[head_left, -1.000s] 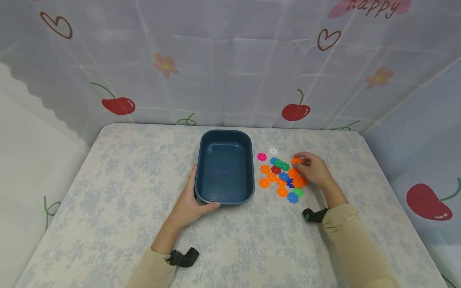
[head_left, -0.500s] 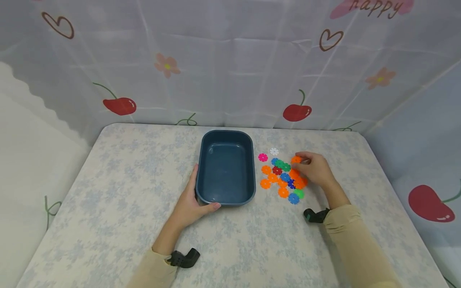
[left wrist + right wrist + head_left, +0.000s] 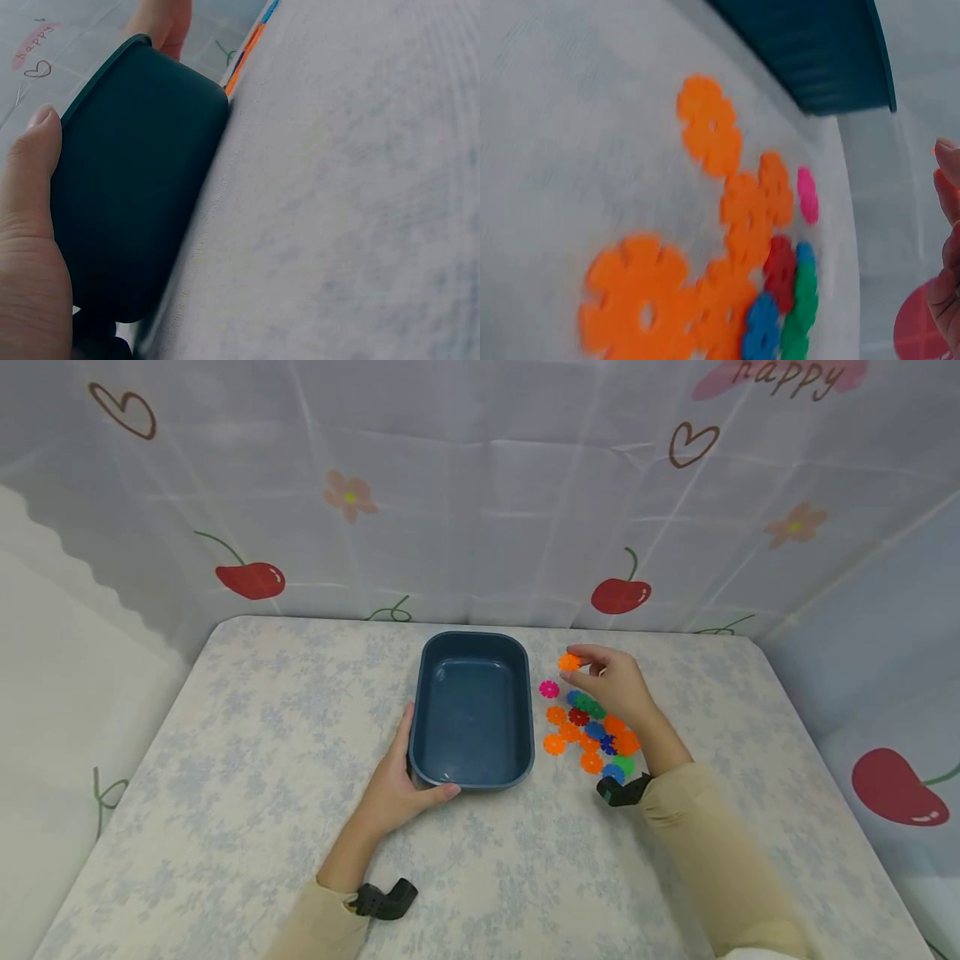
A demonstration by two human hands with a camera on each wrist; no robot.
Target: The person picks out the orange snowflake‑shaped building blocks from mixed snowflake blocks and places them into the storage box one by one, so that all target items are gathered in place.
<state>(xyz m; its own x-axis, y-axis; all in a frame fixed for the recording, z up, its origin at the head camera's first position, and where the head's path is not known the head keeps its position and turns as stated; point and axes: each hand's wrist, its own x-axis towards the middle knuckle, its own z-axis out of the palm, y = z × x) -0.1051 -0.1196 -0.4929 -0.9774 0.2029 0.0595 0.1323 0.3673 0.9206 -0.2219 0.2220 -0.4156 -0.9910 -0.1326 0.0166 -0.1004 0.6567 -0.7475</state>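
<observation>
A dark blue rectangular plastic bin (image 3: 472, 781) stands at the middle of the table. My left hand (image 3: 393, 789) grips its near left corner, thumb along the front wall and fingers down the left side. The left wrist view shows that thumb against the bin's outer wall (image 3: 142, 165). Between thumb and fingertips, my right hand (image 3: 618, 687) pinches an orange flower-shaped plastic disc (image 3: 569, 662), just right of the bin's far end. Below that hand lies a loose pile of similar discs: several orange ones (image 3: 554, 744), a red one (image 3: 578, 717), a pink one (image 3: 549, 689), blues and greens.
The table (image 3: 262, 727) has a pale floral cover. Behind it hangs a white curtain (image 3: 465, 527) printed with cherries, hearts and flowers. Each wrist wears a black camera mount, the left one (image 3: 386, 899) near the front of the table.
My right hand has moved left and toward the back from the pile's right side, carrying an orange disc. It now covers where the white disc lay. My left hand and the bin stay put.
</observation>
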